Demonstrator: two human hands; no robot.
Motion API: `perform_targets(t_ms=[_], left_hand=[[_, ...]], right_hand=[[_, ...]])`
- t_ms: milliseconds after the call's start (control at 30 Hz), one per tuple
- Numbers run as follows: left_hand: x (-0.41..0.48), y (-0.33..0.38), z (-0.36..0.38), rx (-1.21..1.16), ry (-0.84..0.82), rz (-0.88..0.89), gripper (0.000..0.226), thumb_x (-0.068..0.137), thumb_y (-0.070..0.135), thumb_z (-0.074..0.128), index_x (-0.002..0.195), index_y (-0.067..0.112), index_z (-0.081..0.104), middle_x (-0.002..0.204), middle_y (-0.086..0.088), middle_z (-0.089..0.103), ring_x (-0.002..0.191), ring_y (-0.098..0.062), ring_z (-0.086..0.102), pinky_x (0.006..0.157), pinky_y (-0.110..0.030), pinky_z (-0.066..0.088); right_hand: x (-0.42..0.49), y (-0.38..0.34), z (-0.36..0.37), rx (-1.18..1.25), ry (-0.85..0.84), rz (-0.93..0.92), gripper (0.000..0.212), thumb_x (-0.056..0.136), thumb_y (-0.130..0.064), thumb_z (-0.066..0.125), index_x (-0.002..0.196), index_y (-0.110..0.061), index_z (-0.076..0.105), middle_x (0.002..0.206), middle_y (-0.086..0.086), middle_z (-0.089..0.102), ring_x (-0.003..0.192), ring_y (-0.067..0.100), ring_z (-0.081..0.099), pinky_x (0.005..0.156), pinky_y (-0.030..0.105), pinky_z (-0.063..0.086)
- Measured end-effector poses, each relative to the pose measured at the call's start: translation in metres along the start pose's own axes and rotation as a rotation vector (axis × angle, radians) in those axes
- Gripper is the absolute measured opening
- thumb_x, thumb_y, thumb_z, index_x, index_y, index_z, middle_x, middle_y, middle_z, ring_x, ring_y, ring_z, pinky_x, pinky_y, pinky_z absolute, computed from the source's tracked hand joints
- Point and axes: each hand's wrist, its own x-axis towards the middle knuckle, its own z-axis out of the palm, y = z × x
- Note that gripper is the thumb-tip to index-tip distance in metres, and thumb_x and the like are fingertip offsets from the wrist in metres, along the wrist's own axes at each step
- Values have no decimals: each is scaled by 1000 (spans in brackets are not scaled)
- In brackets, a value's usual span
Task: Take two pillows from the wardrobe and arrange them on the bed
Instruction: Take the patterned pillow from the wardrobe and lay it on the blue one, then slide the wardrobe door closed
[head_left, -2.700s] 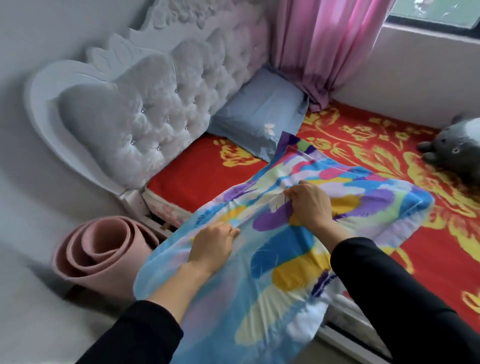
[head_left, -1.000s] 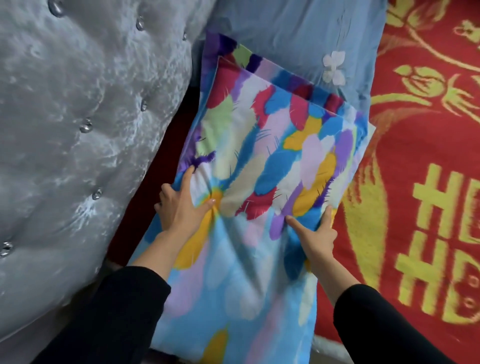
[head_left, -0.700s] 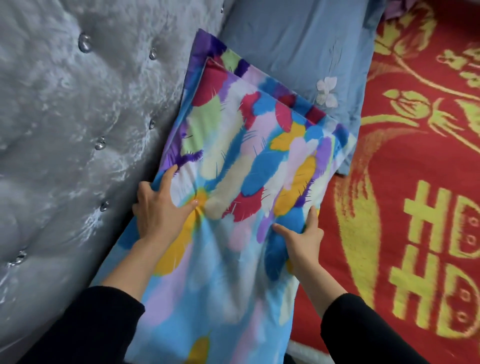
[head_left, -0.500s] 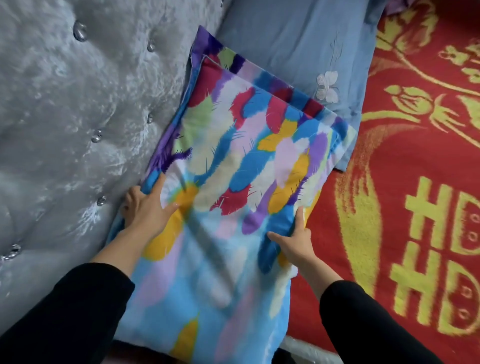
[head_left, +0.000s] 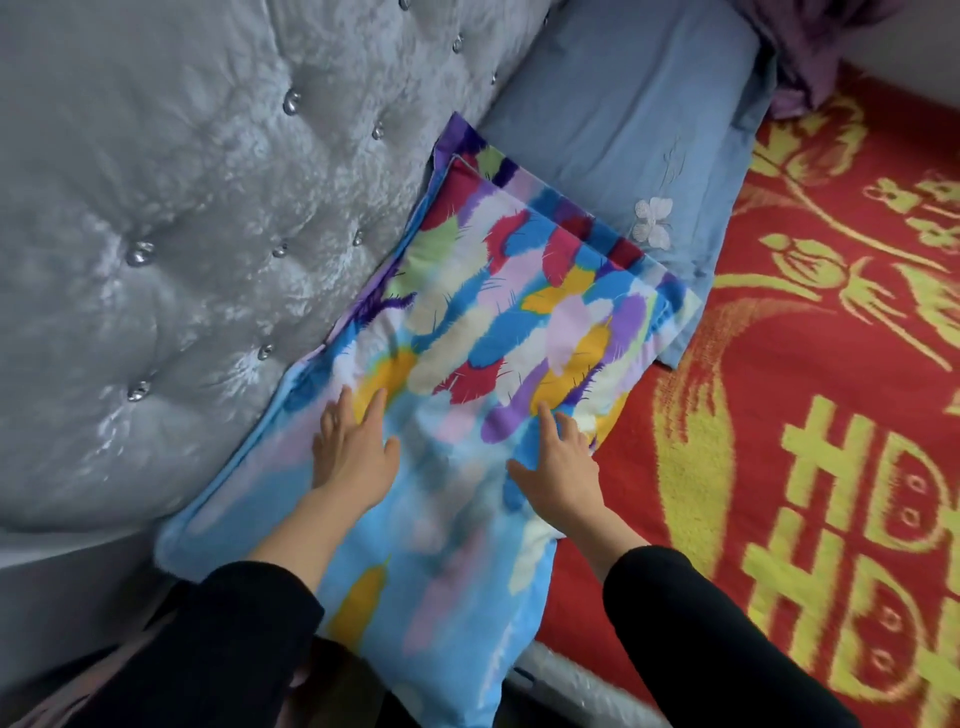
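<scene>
Feather-printed, multicoloured pillow (head_left: 483, 374) lies against the grey tufted headboard (head_left: 182, 234), overlapping the blue pillow (head_left: 623, 130). My left hand (head_left: 358, 452) and right hand (head_left: 558, 462) press flat, fingers spread; I judge only smoothing and squaring remains.

I count two pillows: one feather-print pillow (head_left: 483, 353) and one plain blue pillow (head_left: 639, 119). Two hands lie on the print one, my left hand (head_left: 353, 457) and right hand (head_left: 561, 467). One tufted headboard (head_left: 182, 208), one red bedspread (head_left: 831, 415), one white butterfly (head_left: 652, 221).
</scene>
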Motion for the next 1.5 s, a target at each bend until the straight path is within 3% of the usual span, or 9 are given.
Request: perform_targets(t_ms=[200,600,667,767,900,967,1067,1367,1500], left_hand=[[-108,38,3,-66,136,12,59,91,29,48,144,21,24,156,-12,15,140,-31,17,112,-46,25],[-451,43,43,-187,441,-249,45,91,24,46,135,16,42,148,-9,37,137,-25,29,113,-36,26],[-504,32,50,-181,500,-288,41,89,22,47,129,15,49,139,-10,47,130,-26,39,107,-37,34],[-581,9,61,-172,567,-335,33,85,17,50,116,11,59,120,-10,60,113,-28,52,96,-38,44],[-678,-37,77,-205,639,-456,26,83,15,52,106,10,64,110,-11,64,104,-30,57,84,-38,48],[-730,-64,89,-232,671,-523,28,85,18,52,111,13,63,116,-9,62,109,-28,55,86,-37,48],[-810,-109,103,-232,688,-617,33,87,21,50,118,17,59,125,-6,58,116,-25,50,92,-38,45],[-1011,-240,95,-170,805,-875,34,82,15,50,114,12,62,116,-11,62,110,-29,54,91,-39,46],[-1070,-302,75,-150,907,-943,26,79,10,54,102,5,65,103,-19,64,100,-36,58,82,-42,50]], right_hand=[[-65,-3,-23,-189,3,-296,75,86,-41,57,145,-18,17,153,10,19,138,29,20,106,51,28],[-326,20,-23,-484,-166,-932,69,85,-40,56,142,-16,22,152,9,20,140,26,15,111,54,18],[-372,18,-17,-520,-190,-1018,69,85,-39,56,141,-17,24,151,10,22,138,27,18,110,53,19],[-441,14,-3,-552,-208,-1139,65,82,-38,58,137,-16,31,145,9,30,133,29,25,105,49,26],[-534,14,34,-555,-218,-1243,51,81,-37,57,124,-15,43,132,9,41,124,31,34,99,47,34],[-584,15,55,-528,-228,-1270,44,81,-36,56,119,-16,45,125,8,44,120,31,37,97,47,35],[-662,7,87,-527,-262,-1305,49,83,-35,57,126,-18,41,130,7,42,123,30,35,100,49,35],[-865,-79,185,-516,-312,-1593,51,82,-33,56,128,-17,41,129,8,43,121,29,35,96,48,35],[-938,-137,223,-512,-299,-1758,50,81,-32,56,126,-15,41,130,8,42,122,29,34,97,46,34]])
